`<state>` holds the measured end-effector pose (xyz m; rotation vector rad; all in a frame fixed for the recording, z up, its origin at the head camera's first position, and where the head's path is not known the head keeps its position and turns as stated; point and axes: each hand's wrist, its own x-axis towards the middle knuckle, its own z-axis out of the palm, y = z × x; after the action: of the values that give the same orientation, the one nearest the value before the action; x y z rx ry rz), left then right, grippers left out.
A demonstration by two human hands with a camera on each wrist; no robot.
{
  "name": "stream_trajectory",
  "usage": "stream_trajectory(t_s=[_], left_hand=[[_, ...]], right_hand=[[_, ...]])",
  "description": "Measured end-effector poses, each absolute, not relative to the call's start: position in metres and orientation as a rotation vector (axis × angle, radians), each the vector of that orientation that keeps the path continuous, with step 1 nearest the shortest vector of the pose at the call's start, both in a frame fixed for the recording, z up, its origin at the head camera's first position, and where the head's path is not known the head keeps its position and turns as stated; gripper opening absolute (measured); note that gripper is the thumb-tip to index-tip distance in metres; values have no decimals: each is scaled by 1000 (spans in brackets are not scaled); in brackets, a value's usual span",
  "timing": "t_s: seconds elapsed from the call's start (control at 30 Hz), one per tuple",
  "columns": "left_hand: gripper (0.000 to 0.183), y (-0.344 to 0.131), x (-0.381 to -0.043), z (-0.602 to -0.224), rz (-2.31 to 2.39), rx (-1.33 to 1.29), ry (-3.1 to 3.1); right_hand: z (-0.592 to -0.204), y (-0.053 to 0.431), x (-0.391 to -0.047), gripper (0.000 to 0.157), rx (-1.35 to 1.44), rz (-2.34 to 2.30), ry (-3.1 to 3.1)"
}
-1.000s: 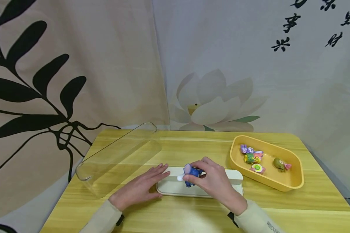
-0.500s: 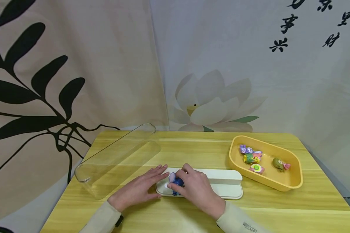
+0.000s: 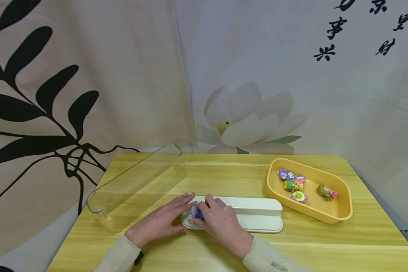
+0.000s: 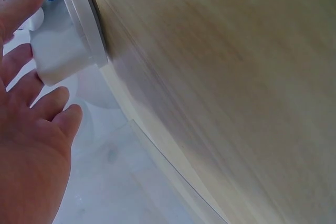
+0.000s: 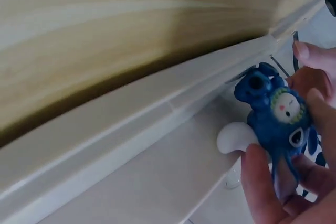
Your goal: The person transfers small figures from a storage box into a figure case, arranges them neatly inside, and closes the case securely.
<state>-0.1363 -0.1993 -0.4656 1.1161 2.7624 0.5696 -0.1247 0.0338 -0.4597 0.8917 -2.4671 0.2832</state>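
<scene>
My right hand (image 3: 222, 223) pinches a small blue toy figurine (image 3: 198, 214) between thumb and fingers at the left end of a white two-level base (image 3: 258, 223). In the right wrist view the figurine (image 5: 268, 111) shows a white tail and a small pale face, with my fingertips around its head and side. It stands close over the base's lower level. My left hand (image 3: 163, 218) lies with fingers stretched out at the base's left end. The left wrist view has its fingertips right at the end of the base (image 4: 60, 45).
A clear plastic cover (image 3: 136, 189) lies on the wooden table (image 3: 224, 177) at the left. To the right stands a yellow tray (image 3: 314, 211) with several small colourful figurines (image 3: 294, 184) in it. A printed curtain (image 3: 139, 75) hangs behind the table.
My right hand has carried the blue figurine leftward and down from above the middle of the base to its left end. My left hand has stayed in place.
</scene>
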Motion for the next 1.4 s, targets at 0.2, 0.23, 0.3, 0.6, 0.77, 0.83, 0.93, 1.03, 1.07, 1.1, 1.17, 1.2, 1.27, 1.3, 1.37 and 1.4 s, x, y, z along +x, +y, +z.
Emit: stream_trajectory(t_s=[0.2,0.23,0.3,0.6,0.77,0.83,0.93,1.03,1.07,1.1,1.17,1.2,1.27,1.3,1.37,1.4], left_hand=[[80,-199,-137,-466,560,1121,2770],[80,-199,-137,-466,558,1122,2772],[79,-198,-137,-466,553,1145,2778],[78,-198,-139,-469,520,1246,2818],[78,-197,-140,-471,518,1272,2825],[78,-197,-140,-471,511,1267,2825],[78,-197,-140,-471,517,1244,2813],[79,-198,-140,-470,536,1213,2799],[80,-198,-140,-470,543,1204,2793],[80,-198,-140,-470,551,1196,2789],[81,-199,-140,-470,567,1183,2781],[81,-199,-140,-470,575,1179,2778],[81,-198,-140,-470,587,1178,2774],[81,-198,-140,-470,592,1178,2774],[82,-198,-140,-470,601,1191,2778],[82,-198,-140,-470,604,1196,2782]], right_hand=[[-455,39,-124,58,910,405,-2659],[-453,41,-124,59,921,431,-2689],[-450,46,-125,60,946,483,-2731],[-449,65,-128,48,1032,556,-2740],[-452,65,-129,37,1074,604,-2692],[-453,64,-129,37,1082,616,-2684],[-453,62,-130,37,1088,613,-2677],[-453,58,-130,36,1098,606,-2666],[-454,57,-130,36,1103,604,-2663],[-454,55,-130,36,1106,602,-2660],[-454,53,-131,36,1107,604,-2657],[-454,52,-131,36,1109,609,-2655],[-455,51,-131,37,1107,618,-2655],[-455,51,-131,38,1104,627,-2653],[-454,51,-130,42,1097,644,-2656],[-453,52,-130,45,1090,651,-2661]])
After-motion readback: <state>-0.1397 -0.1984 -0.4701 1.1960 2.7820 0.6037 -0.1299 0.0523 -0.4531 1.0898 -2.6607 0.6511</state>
